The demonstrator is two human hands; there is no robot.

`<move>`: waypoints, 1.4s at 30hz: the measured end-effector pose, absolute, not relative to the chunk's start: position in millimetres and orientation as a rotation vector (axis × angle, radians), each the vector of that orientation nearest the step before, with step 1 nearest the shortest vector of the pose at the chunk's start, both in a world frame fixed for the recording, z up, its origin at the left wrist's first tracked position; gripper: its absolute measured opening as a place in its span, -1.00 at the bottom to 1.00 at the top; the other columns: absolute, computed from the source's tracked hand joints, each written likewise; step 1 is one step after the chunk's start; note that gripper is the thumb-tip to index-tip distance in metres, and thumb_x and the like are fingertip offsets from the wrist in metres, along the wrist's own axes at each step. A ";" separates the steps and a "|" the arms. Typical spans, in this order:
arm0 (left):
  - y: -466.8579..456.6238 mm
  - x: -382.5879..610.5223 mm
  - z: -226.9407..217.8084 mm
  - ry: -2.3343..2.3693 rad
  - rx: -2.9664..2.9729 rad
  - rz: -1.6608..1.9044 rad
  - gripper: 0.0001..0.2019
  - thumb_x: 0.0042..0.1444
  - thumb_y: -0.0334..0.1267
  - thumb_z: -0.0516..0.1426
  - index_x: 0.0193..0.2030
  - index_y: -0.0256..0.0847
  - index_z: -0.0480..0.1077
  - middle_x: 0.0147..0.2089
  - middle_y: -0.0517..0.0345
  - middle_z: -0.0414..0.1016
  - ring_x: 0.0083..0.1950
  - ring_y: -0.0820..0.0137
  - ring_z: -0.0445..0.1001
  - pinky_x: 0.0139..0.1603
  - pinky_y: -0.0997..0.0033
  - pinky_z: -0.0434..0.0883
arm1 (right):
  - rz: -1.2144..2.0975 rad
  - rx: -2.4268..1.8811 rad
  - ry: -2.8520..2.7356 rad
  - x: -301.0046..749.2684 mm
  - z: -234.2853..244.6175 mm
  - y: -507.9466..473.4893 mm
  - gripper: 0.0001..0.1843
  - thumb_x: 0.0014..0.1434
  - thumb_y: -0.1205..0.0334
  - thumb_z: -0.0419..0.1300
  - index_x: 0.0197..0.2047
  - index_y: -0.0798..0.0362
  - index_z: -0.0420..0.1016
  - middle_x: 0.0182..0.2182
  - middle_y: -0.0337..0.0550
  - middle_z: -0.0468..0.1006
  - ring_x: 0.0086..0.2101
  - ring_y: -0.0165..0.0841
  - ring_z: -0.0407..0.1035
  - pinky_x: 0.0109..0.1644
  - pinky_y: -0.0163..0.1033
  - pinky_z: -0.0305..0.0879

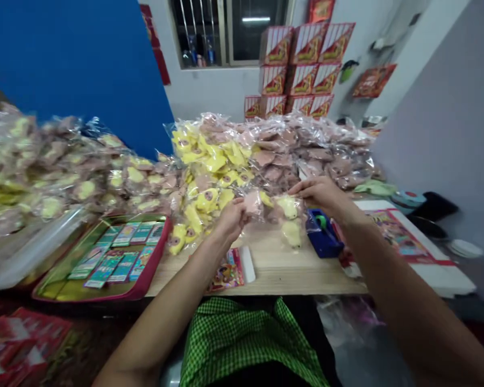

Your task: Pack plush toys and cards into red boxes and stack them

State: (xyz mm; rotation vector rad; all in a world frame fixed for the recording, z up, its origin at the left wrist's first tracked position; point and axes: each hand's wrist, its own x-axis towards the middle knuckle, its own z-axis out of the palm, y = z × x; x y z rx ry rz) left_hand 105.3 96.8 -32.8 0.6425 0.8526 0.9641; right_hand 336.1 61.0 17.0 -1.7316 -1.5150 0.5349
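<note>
My left hand [233,217] is closed in a pinch on a small clear packet holding a pink toy [253,204], just above the wooden table [274,269]. My right hand [320,193] reaches over the front of the heap, fingers curled onto the clear wrap of a packet with a yellow toy [287,206]. Another yellow toy packet [292,233] lies on the table below it. Behind both hands rises a big heap of bagged yellow toys [213,161] and pink toys [306,145].
A blue tape dispenser [322,232] sits right of the hands. A printed card [228,271] lies at the table's front edge. A red tray of card packs [108,258] stands left. Red-and-white boxes [302,64] are stacked at the back wall; a white board with a print [403,242] lies right.
</note>
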 end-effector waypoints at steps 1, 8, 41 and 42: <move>90.6 113.3 -35.7 0.895 0.708 0.969 -0.71 -0.14 -0.65 0.16 -0.30 -0.24 0.40 -0.48 0.24 0.41 -0.50 0.46 0.37 -0.41 0.53 0.32 | 0.508 -1.790 -1.532 343.4 8.3 58.7 -0.73 -0.14 0.36 0.22 -0.34 0.12 0.70 -0.43 -0.07 0.66 -0.39 -0.23 0.50 -0.25 -0.20 0.42; 53.3 83.3 -35.6 1.044 1.426 0.867 -0.87 0.00 -0.47 0.31 -0.37 -0.16 0.53 -0.44 0.15 0.48 -0.36 0.31 0.36 -0.28 0.42 0.29 | 0.283 -2.038 -1.631 349.9 -25.9 -3.9 -0.54 0.12 0.39 0.11 0.05 0.09 0.64 -0.06 0.07 0.66 -0.03 -0.05 0.49 0.15 -0.02 0.31; 52.5 118.3 -27.5 0.423 0.663 0.937 -0.57 0.30 -0.24 0.12 0.29 -0.21 0.38 -0.04 -0.12 0.66 0.11 0.03 0.62 0.11 -0.01 0.58 | 0.306 -1.288 -1.550 279.6 -85.7 -94.3 -0.74 0.24 0.36 0.22 -0.10 -0.11 0.66 0.14 -0.02 0.49 -0.04 -0.25 0.53 -0.02 -0.14 0.51; 53.5 117.7 -27.3 0.439 0.652 0.952 -0.59 0.35 -0.18 0.10 0.28 -0.22 0.38 -0.05 -0.12 0.66 0.10 0.03 0.62 0.10 -0.01 0.58 | 0.313 -1.291 -1.543 277.9 -85.1 -93.8 -0.75 0.23 0.35 0.23 -0.10 -0.12 0.67 0.14 -0.02 0.50 -0.03 -0.24 0.53 -0.02 -0.13 0.51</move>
